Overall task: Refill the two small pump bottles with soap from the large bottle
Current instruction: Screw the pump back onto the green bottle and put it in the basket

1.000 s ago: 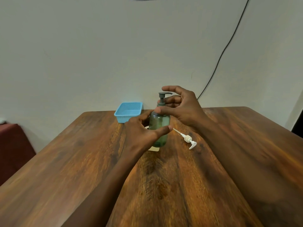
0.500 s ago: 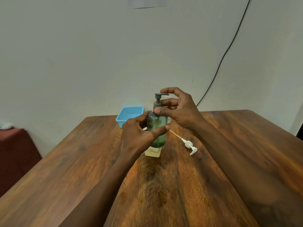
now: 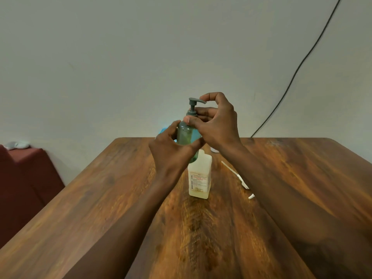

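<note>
Left hand [image 3: 171, 150]: we hold the green pump bottle [image 3: 186, 135] lifted above the desk [image 3: 100, 198], our grip wrapped round its body, thumb on the near side and fingers behind, closed firmly on it, most likely to steady it against a twist.
Green pump bottle: upright, in the air between both hands, directly over the pale bottle; its pump head [image 3: 194, 102] is on, spout pointing right.
Pale bottle [image 3: 199, 176]: we see it standing on the desk below the green one, uncapped, labelled, within easy reach for pouring.
Right hand [image 3: 216, 121]: our fingers pinch the collar under the pump head, grip narrow and closed on it; we judge this the unscrewing step.
White pump [image 3: 237, 176]: lies loose on the desk just beside our right forearm, apparently set aside from another bottle.
</note>
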{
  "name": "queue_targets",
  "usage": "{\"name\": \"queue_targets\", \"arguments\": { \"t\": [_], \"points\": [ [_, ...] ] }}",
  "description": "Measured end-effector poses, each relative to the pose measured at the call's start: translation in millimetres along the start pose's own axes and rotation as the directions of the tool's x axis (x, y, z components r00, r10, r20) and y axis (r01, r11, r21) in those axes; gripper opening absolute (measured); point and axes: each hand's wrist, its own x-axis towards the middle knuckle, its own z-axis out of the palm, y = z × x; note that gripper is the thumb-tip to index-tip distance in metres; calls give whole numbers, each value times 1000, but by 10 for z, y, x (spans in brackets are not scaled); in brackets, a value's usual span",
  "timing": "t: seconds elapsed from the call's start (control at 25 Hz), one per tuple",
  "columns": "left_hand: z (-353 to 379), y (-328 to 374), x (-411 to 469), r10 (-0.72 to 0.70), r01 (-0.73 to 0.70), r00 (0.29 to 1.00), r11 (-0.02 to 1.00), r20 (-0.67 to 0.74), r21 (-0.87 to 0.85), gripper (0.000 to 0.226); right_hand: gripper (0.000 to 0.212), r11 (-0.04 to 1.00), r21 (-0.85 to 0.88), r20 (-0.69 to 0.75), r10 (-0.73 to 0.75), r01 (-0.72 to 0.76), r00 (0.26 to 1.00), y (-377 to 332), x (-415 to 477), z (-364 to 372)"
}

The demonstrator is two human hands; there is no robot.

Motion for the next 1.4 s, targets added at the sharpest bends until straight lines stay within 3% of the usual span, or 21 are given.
{"name": "queue_targets", "arguments": {
  "t": [0.12,0.44,0.8,0.96,1.4],
  "points": [
    [-68,-170,307,18,-16,1000,985,-11,174,62,61,999,-37,67,-11,14,998,69,220,155],
    [64,-938,1137,-87,53,993,941,86,333,77,47,990,-137,124,3,14,992,543,1013,754],
    [236,-1886,1633,-228,128,950,908,213,399,55,40,964,-267,209,44,14,977,1315,1509,1402],
    [325,-2191,1728,-289,143,915,884,280,445,60,36,952,-303,228,112,-38,967,1638,1584,1598],
    [420,-2616,1669,-455,219,840,782,295,584,66,27,928,-344,322,259,-142,911,2060,1578,1692]
  ]
}}
